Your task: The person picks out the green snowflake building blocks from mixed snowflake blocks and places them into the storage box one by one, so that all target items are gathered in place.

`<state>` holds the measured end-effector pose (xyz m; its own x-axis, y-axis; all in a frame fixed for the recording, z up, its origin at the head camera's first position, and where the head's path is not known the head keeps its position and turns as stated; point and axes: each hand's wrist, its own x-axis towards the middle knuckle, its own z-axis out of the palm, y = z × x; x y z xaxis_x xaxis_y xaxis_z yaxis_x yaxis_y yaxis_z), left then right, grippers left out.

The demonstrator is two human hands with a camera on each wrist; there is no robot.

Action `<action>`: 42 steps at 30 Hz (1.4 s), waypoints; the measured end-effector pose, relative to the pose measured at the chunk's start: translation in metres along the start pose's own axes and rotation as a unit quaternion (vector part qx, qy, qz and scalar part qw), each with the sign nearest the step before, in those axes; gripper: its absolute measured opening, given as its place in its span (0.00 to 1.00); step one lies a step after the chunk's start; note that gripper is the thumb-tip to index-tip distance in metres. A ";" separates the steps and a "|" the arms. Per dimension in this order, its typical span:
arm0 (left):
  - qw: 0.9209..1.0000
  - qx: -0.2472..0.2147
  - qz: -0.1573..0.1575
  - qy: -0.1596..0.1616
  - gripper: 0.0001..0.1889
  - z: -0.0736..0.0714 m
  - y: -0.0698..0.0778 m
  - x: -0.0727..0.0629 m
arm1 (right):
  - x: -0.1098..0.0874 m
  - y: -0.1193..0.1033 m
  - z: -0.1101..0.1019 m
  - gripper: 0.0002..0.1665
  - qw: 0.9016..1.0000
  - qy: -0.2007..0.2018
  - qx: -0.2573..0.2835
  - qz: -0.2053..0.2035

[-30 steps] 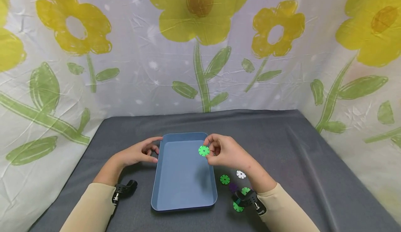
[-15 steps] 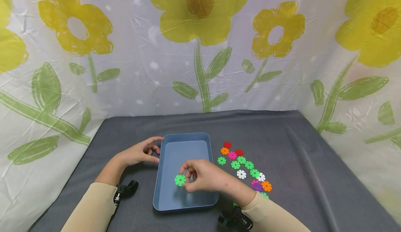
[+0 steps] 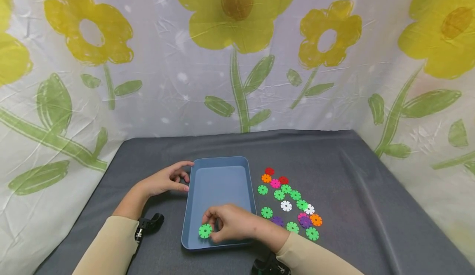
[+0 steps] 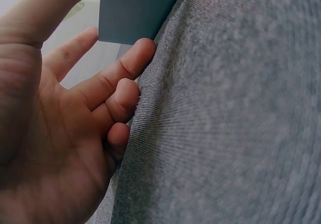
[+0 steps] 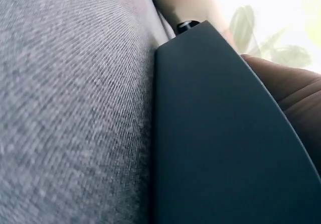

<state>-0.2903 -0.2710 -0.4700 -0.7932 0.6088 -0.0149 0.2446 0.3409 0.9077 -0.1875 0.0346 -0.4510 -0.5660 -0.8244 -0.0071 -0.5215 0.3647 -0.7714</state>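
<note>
A shallow blue tray lies on the grey cloth. Over its near left part, my right hand pinches a green notched plastic disc between thumb and fingers; whether the disc touches the tray floor, I cannot tell. My left hand rests against the tray's left side, thumb and index finger at the edge, the other fingers loosely bent. In the left wrist view the tray's corner shows beyond those fingers. The tray's outer wall fills much of the right wrist view, hiding most of the right hand.
Right of the tray lie several loose notched discs: green, white, red, pink, orange and purple. Behind the table hangs a flower-printed curtain.
My right hand has carried the green disc from the tray's right edge toward its near left corner. Discs that the right arm covered now show. My left hand has stayed put.
</note>
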 end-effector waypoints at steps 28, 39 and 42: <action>1.000 0.006 -0.003 0.003 0.44 0.001 0.004 -0.002 | -0.013 -0.021 -0.025 0.21 0.993 -0.036 -0.085 -0.068; 1.000 0.016 -0.013 0.007 0.44 0.000 0.001 -0.002 | -0.031 -0.007 -0.077 0.18 0.986 0.123 -0.109 -0.032; 1.000 0.014 -0.008 0.003 0.44 -0.001 0.000 -0.001 | -0.037 0.001 -0.090 0.17 0.981 0.155 -0.118 -0.009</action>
<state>-0.2894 -0.2723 -0.4693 -0.7999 0.5995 -0.0270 0.2471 0.3700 0.8956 -0.2245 0.1042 -0.3943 -0.7032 -0.6736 0.2276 -0.6459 0.4714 -0.6005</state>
